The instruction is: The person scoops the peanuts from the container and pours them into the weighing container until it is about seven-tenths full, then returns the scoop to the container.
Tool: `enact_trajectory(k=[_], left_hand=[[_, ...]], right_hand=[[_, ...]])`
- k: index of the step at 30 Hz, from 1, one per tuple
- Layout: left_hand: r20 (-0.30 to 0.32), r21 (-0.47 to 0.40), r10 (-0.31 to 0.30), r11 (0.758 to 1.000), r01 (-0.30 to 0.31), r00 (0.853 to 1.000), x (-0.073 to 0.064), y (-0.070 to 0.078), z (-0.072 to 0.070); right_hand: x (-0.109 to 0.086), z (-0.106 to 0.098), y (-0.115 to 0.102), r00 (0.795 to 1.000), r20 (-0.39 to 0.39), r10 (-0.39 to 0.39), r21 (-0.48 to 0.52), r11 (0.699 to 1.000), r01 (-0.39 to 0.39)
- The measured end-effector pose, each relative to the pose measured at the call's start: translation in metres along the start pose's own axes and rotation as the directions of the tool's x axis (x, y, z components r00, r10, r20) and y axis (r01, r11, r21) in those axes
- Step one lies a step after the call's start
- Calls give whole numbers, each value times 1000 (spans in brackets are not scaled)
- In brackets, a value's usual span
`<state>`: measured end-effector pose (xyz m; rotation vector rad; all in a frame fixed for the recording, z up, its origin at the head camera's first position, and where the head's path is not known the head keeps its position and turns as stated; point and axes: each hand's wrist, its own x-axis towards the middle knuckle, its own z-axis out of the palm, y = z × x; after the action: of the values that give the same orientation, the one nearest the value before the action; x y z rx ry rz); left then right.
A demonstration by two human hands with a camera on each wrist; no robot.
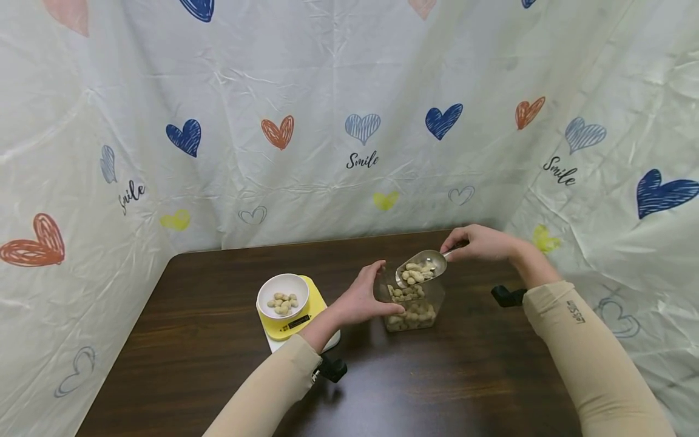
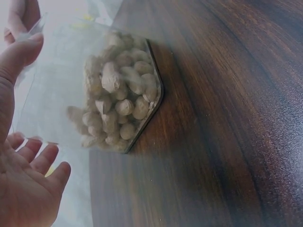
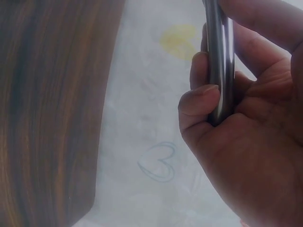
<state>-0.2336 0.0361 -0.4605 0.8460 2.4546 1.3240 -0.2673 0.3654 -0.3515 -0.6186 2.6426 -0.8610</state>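
Note:
My right hand (image 1: 483, 241) grips the metal handle (image 3: 221, 61) of a scoop (image 1: 435, 260), fingers wrapped round it. Peanuts in their shells (image 1: 417, 272) lie in the scoop's bowl, which is over the open top of a clear plastic container (image 1: 440, 298). More unshelled peanuts (image 2: 118, 94) fill the lower part of that container. With thumb and fingers spread on either side, my left hand (image 1: 360, 300) holds the container near its rim. To the left, a white bowl (image 1: 263, 294) with several peanuts (image 1: 282, 303) rests on a yellow kitchen scale (image 1: 310, 290).
The dark wooden table (image 1: 207, 340) carries everything. A white curtain (image 1: 311, 79) printed with hearts hangs along its back and sides. The scale has a small dark display (image 1: 298, 321) at its front, beside my left forearm.

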Motion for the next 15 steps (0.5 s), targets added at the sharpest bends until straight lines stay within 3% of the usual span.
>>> enact_trajectory(k=[8,15], left_hand=[[4,-20,0,1000,0,1000,-6,3,-1],[-28,-5,6,1000,-7,1000,-20,3,-13]], right_hand=[[-3,1,-5,998,-57,-19,-10,1000,18],[-5,8,-20,992,-119,-43,8,999,44]])
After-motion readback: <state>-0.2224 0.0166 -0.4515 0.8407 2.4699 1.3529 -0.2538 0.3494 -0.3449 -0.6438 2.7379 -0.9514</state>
